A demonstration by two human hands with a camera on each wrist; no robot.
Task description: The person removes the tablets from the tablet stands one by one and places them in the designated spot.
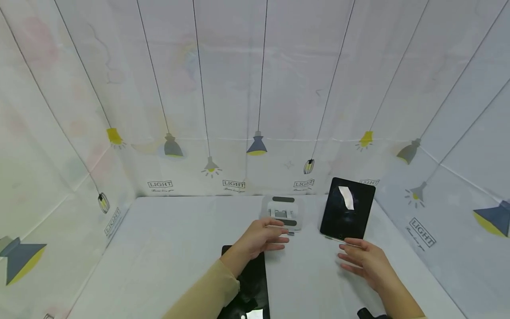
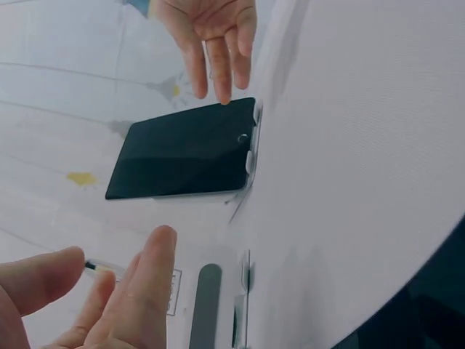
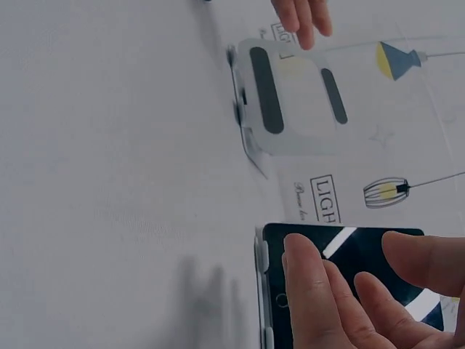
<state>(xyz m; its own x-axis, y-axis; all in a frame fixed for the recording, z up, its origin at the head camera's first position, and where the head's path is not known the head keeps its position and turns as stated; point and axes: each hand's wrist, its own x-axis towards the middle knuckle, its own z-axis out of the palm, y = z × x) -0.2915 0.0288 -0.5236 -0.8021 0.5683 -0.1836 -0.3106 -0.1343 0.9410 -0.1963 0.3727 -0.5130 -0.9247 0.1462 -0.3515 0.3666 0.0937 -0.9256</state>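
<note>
A black tablet [image 1: 346, 208] leans upright at the back right, its lower edge caught by small pale clips of a holder [image 2: 251, 161]. My right hand [image 1: 364, 261] hovers in front of its lower edge, fingers loosely extended, nothing in them. Left of it is a pale stand [image 1: 296, 208] with dark grey pads [image 3: 267, 91], tilted back and bearing nothing. My left hand [image 1: 260, 239] is near the stand's lower front, fingers spread and nothing held. A second black tablet [image 1: 255, 283] lies flat beneath my left forearm, which hides part of it.
The white table [image 1: 159, 248] meets a hanging cloth [image 1: 231, 88] printed with lamps at its back and sides. A small dark object [image 1: 368, 313] shows beside my right wrist at the bottom edge.
</note>
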